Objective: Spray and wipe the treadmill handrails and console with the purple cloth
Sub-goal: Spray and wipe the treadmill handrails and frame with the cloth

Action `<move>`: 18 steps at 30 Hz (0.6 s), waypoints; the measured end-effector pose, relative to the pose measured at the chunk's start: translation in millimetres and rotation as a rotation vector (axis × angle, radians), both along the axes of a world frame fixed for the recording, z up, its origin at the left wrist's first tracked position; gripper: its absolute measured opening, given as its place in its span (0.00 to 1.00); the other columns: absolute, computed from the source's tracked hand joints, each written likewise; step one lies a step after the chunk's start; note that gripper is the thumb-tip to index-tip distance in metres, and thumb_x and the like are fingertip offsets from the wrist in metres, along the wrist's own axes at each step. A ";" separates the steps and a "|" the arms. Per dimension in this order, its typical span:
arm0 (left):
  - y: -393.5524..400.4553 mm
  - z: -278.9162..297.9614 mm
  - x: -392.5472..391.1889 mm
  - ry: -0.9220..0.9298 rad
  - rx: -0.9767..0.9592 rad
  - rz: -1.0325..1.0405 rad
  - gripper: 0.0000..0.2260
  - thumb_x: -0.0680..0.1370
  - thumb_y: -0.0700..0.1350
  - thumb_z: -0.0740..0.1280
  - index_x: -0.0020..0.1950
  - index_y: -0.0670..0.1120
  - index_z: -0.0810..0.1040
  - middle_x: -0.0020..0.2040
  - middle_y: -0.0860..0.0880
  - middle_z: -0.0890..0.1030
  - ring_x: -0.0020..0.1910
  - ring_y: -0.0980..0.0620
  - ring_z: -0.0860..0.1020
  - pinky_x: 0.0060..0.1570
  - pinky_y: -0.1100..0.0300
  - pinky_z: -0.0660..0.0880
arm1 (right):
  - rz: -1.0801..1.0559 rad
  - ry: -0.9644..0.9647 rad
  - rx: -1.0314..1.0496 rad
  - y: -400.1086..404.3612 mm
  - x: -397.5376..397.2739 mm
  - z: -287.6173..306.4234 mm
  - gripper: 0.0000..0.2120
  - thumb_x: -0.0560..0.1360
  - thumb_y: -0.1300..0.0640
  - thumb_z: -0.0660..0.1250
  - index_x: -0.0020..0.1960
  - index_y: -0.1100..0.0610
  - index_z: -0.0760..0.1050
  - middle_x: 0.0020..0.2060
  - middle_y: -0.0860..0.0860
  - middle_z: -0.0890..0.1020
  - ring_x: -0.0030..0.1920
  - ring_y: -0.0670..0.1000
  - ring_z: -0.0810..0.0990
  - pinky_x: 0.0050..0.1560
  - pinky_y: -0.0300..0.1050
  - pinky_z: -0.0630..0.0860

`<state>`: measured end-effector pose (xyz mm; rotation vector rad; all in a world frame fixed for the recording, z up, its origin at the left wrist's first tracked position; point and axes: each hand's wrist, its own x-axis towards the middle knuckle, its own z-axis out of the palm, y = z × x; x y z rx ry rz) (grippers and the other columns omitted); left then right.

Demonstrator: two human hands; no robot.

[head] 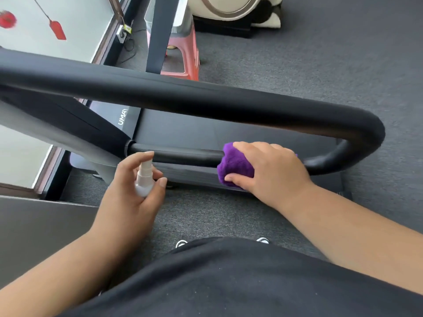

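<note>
My right hand (272, 170) grips the purple cloth (235, 167) around the lower handrail (178, 155); my left hand (137, 186) holds the spray bottle (144, 177) beside it. The nozzle probably faces the rail. I should mist lightly, then wipe with firm, overlapping strokes.

**Cloth on the lower bar, spray bottle ready**

Your right hand (272, 170) grips the purple cloth (235, 167), wrapped around the thin lower bar (183, 155) of the treadmill. Your left hand (130, 193) holds a small white spray bottle (143, 177) just beside that bar, forefinger resting on its top. The thick black handrail (206, 99) crosses above both hands and curves down at the right. Grey carpet (297, 65) lies beyond, with a pink stool (185, 56) near the window.
</note>
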<state>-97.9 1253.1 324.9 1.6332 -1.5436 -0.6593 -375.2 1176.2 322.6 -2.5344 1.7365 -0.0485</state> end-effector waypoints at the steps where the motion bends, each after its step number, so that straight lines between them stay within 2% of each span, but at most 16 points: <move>1: 1.7 0.3 6.5 -0.006 0.003 0.013 0.22 0.75 0.55 0.67 0.63 0.72 0.63 0.50 0.63 0.80 0.45 0.66 0.78 0.42 0.81 0.66 | 0.011 0.009 -0.021 1.1 5.4 -1.5 0.35 0.69 0.25 0.57 0.67 0.45 0.70 0.54 0.48 0.81 0.50 0.56 0.81 0.51 0.52 0.76; 6: 17.7 -4.3 29.6 -0.025 0.020 0.037 0.28 0.76 0.44 0.71 0.63 0.72 0.63 0.49 0.63 0.79 0.44 0.62 0.79 0.41 0.80 0.67 | 0.063 0.043 0.008 -8.9 52.4 -5.2 0.35 0.69 0.25 0.55 0.67 0.47 0.69 0.54 0.49 0.81 0.48 0.56 0.81 0.47 0.53 0.78; 8: 24.7 -3.8 35.6 -0.038 0.027 0.048 0.28 0.75 0.45 0.71 0.62 0.73 0.63 0.49 0.62 0.79 0.44 0.61 0.79 0.41 0.79 0.67 | 0.098 0.068 0.008 -14.4 80.2 -8.8 0.35 0.69 0.25 0.54 0.66 0.47 0.69 0.52 0.49 0.80 0.47 0.56 0.81 0.44 0.51 0.77; 14: 38.4 0.0 45.6 -0.035 0.051 0.053 0.30 0.75 0.44 0.71 0.61 0.75 0.62 0.49 0.62 0.79 0.43 0.60 0.79 0.40 0.77 0.68 | 0.231 0.127 0.022 -28.6 170.0 -17.7 0.30 0.72 0.28 0.61 0.63 0.50 0.67 0.50 0.51 0.78 0.47 0.58 0.80 0.38 0.49 0.67; 18: 37.3 4.7 45.1 0.011 0.062 0.043 0.24 0.77 0.49 0.69 0.61 0.75 0.63 0.49 0.61 0.79 0.43 0.58 0.79 0.39 0.75 0.69 | 0.223 0.039 0.107 -32.7 168.1 -11.9 0.30 0.72 0.29 0.63 0.64 0.48 0.68 0.53 0.51 0.80 0.51 0.58 0.80 0.43 0.51 0.74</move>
